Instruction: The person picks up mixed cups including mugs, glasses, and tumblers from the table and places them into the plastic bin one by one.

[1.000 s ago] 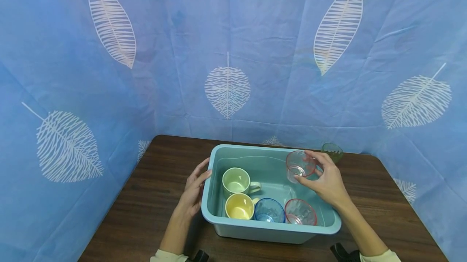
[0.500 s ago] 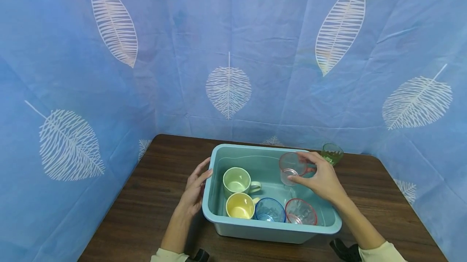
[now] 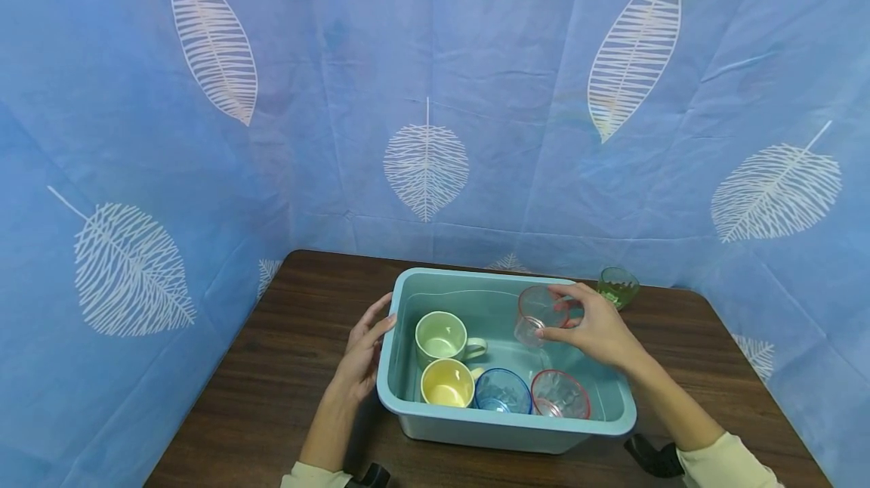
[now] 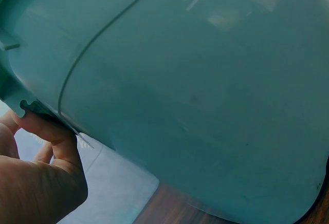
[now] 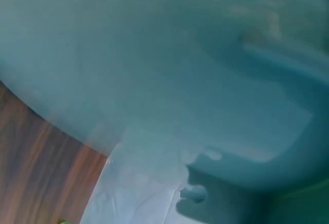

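Note:
Over the back right of a light blue plastic tub (image 3: 503,439), my right hand (image 3: 601,329) grips a clear red-rimmed glass (image 3: 532,316) between thumb and fingers. The glass leans slightly; whether its base touches the tub floor I cannot tell. My left hand (image 3: 360,356) holds the tub's left rim, thumb on the edge and fingers outside; the left wrist view shows its curled fingers (image 4: 51,136) under the rim. Inside stand a pale green mug (image 3: 438,337), a yellow mug (image 3: 445,384), a blue-rimmed glass (image 3: 503,391) and another red-rimmed glass (image 3: 560,395). The right wrist view shows no hand.
A green glass (image 3: 618,289) stands on the dark wooden table (image 3: 272,367), behind the right hand near the back edge. Blue cloth with white leaf prints (image 3: 424,171) hangs behind and on both sides of the table.
My right hand has moved the red-rimmed glass left and slightly lower within the tub, and the glass has tilted a little. The left hand stays on the rim.

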A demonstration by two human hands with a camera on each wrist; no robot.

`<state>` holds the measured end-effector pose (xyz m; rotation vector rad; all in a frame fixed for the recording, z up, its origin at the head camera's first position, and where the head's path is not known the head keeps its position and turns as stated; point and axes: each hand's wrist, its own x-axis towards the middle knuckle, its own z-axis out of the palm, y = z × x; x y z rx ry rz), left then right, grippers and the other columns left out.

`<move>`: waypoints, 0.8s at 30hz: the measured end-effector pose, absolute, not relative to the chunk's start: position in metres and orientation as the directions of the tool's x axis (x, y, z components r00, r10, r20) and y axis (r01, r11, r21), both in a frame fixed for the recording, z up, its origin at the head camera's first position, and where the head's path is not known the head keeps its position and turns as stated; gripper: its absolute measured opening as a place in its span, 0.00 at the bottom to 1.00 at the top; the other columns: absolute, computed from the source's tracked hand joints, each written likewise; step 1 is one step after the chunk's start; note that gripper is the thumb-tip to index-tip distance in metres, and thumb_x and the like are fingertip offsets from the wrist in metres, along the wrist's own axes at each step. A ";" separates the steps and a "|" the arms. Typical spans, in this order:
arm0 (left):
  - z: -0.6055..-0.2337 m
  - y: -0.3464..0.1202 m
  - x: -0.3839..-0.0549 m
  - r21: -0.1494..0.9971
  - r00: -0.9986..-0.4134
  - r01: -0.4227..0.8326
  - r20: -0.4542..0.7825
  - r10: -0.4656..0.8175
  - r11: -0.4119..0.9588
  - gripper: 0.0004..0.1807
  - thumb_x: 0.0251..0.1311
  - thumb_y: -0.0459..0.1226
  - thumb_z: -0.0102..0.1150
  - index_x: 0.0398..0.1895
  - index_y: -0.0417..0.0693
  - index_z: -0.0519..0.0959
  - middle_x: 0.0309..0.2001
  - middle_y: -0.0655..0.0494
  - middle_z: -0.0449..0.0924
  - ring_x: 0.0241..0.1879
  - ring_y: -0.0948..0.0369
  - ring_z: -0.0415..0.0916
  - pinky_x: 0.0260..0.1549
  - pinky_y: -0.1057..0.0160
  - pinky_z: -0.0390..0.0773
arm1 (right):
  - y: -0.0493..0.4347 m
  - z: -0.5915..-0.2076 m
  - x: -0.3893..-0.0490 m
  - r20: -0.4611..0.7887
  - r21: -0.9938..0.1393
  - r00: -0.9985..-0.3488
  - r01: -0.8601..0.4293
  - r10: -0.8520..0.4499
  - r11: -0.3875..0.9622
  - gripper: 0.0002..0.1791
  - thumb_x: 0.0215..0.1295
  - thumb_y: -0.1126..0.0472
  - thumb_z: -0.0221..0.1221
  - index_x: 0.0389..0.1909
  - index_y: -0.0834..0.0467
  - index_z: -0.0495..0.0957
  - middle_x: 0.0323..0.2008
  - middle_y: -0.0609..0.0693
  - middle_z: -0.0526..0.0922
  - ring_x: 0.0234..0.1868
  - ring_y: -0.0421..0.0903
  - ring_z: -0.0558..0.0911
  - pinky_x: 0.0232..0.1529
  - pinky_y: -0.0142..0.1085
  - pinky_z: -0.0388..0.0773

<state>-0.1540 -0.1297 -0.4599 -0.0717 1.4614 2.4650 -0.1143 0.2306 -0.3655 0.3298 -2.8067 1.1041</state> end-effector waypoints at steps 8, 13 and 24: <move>-0.461 -0.128 -0.154 0.851 -0.967 -0.227 -0.139 0.214 -0.473 0.30 0.75 0.38 0.58 0.77 0.52 0.65 0.37 0.57 0.84 0.25 0.69 0.78 0.29 0.72 0.84 | 0.230 -0.359 -0.121 0.100 -0.633 -0.965 -0.250 -0.244 0.732 0.42 0.55 0.55 0.78 0.66 0.71 0.73 0.56 0.67 0.78 0.38 0.48 0.85 0.35 0.39 0.85; -0.461 -0.127 -0.154 0.854 -0.969 -0.219 -0.135 0.205 -0.472 0.29 0.75 0.38 0.57 0.77 0.53 0.66 0.35 0.57 0.83 0.23 0.68 0.75 0.27 0.72 0.83 | 0.229 -0.350 -0.130 0.084 -0.579 -0.940 -0.316 -0.331 0.751 0.43 0.54 0.54 0.79 0.65 0.72 0.73 0.52 0.65 0.80 0.39 0.51 0.83 0.33 0.39 0.82; -0.462 -0.128 -0.155 0.850 -0.968 -0.230 -0.147 0.206 -0.475 0.28 0.75 0.37 0.57 0.76 0.54 0.67 0.37 0.55 0.83 0.23 0.67 0.76 0.27 0.71 0.84 | 0.221 -0.352 -0.146 -0.035 -0.491 -0.900 -0.364 -0.435 0.792 0.42 0.47 0.57 0.81 0.60 0.74 0.76 0.54 0.67 0.82 0.49 0.60 0.85 0.44 0.46 0.86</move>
